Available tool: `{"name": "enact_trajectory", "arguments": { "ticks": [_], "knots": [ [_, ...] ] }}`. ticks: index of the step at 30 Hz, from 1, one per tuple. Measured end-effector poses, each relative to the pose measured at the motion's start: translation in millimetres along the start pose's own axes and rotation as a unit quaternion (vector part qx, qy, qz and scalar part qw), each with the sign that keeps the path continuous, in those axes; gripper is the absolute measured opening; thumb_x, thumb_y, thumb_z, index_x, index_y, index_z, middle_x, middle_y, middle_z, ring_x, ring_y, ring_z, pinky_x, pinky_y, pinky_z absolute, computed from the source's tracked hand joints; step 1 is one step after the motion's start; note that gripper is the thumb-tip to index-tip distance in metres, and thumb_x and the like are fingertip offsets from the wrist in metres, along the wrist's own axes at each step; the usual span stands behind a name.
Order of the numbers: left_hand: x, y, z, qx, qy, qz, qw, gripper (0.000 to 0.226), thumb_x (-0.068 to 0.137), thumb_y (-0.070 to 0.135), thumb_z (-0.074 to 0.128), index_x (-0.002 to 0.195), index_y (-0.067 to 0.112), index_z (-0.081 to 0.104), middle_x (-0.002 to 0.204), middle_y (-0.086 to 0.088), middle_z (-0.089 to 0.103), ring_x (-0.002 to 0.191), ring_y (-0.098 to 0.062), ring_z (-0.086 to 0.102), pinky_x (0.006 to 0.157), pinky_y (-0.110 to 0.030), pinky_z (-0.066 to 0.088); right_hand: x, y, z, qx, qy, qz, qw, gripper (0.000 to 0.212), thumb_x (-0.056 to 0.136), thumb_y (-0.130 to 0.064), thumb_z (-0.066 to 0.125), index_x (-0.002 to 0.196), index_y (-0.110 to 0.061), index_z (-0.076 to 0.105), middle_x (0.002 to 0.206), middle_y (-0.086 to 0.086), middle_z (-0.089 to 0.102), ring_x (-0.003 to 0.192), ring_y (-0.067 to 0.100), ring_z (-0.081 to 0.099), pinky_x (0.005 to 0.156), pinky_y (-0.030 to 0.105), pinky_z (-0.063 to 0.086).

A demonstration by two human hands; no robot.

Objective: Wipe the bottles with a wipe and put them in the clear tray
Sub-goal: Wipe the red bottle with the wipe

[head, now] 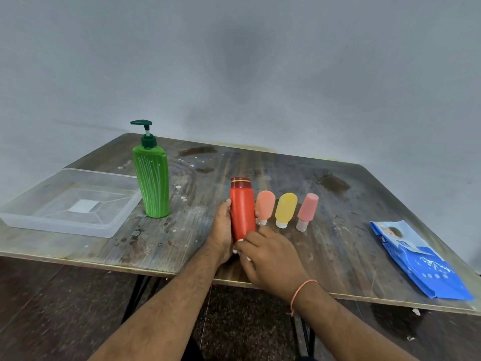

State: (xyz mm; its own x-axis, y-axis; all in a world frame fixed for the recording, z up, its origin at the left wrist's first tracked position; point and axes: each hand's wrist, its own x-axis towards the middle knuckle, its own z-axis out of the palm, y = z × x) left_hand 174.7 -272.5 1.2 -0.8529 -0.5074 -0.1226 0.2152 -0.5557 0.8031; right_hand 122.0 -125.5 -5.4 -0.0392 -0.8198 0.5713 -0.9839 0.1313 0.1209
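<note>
The red bottle (242, 212) stands upright near the front edge of the bench (325, 183), its cap on top, and it serves as the landmark here. The left hand (221, 230) grips it from the left side, thumb up along the body; the fingers behind the bottle are hidden. The right hand (270, 259) sits at the bottle's base, fingers curled, and small bits of a white wipe (238, 247) show between the fingertips and under the palm. Most of the wipe is covered by the hand, so its size and fold cannot be made out. The bottle's bottom is hidden behind both hands, so whether it rests on the bench or is lifted cannot be told.

Just right of the red bottle stand three small squeeze bottles, caps down: an orange bottle (265, 205), touching or nearly touching it, then a yellow bottle (285, 208), then a pink bottle (307, 210). Left of the red bottle, well apart, stands a green pump bottle (152, 178). Further left lies the clear tray (78, 222), holding no bottles; a pale square shows through its floor, and what it is cannot be told. Far right of the red bottle a blue wipes pack (416, 259) lies flat near the bench edge; its print is too blurred to read.
</note>
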Motion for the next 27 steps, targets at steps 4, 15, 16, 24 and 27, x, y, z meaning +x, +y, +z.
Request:
{"name": "enact_trajectory", "arguments": {
  "ticks": [4,15,16,24,27],
  "knots": [
    [4.1,-2.6,0.0,-0.003,0.006,0.001,1.000,0.070,0.106,0.058,0.029,0.128,0.003,0.066,0.100,-0.018,0.071,0.082,-0.025,0.070,0.077,-0.038,0.057,-9.1,3.1,0.6,-0.016,-0.003,-0.029,0.999,0.013,0.099,-0.030,0.060,0.098,-0.027,0.072,0.091,-0.006,0.063,0.085,0.022,0.052,0.068,0.040,0.050],
    [-0.6,-1.3,-1.9,0.057,0.027,-0.005,0.998,0.072,0.105,0.063,0.031,0.123,0.008,0.072,0.114,-0.022,0.074,0.101,-0.030,0.072,0.097,-0.047,0.056,17.5,8.4,-6.6,-0.010,0.041,0.067,0.997,0.020,0.100,-0.030,0.058,0.112,-0.026,0.074,0.101,-0.005,0.070,0.088,0.020,0.057,0.075,0.035,0.052],
    [-0.5,-1.3,-2.2,0.047,0.027,-0.004,0.999,0.073,0.105,0.063,0.030,0.123,0.006,0.072,0.111,-0.021,0.073,0.098,-0.029,0.072,0.096,-0.046,0.055,12.2,6.9,-5.8,-0.007,0.036,0.053,0.998,0.018,0.100,-0.030,0.060,0.110,-0.027,0.074,0.099,-0.005,0.069,0.089,0.020,0.058,0.077,0.034,0.052],
    [-0.4,-5.6,-0.8,0.071,-0.002,0.029,0.997,0.096,0.101,0.075,0.010,0.126,0.002,0.066,0.109,-0.022,0.073,0.096,-0.030,0.072,0.087,-0.037,0.059,8.9,5.8,-0.3,-0.021,0.010,0.008,1.000,0.018,0.101,-0.032,0.055,0.100,-0.027,0.072,0.090,-0.005,0.063,0.088,0.024,0.056,0.071,0.045,0.053],
    [-7.2,-4.6,2.8,0.054,0.011,0.038,0.998,0.094,0.099,0.078,0.013,0.131,0.008,0.067,0.116,-0.020,0.075,0.109,-0.029,0.073,0.090,-0.036,0.058,28.8,5.4,-6.1,-0.040,0.031,0.016,0.999,0.013,0.095,-0.031,0.059,0.094,-0.026,0.071,0.086,-0.005,0.061,0.082,0.024,0.055,0.062,0.043,0.049]
  ]
}}
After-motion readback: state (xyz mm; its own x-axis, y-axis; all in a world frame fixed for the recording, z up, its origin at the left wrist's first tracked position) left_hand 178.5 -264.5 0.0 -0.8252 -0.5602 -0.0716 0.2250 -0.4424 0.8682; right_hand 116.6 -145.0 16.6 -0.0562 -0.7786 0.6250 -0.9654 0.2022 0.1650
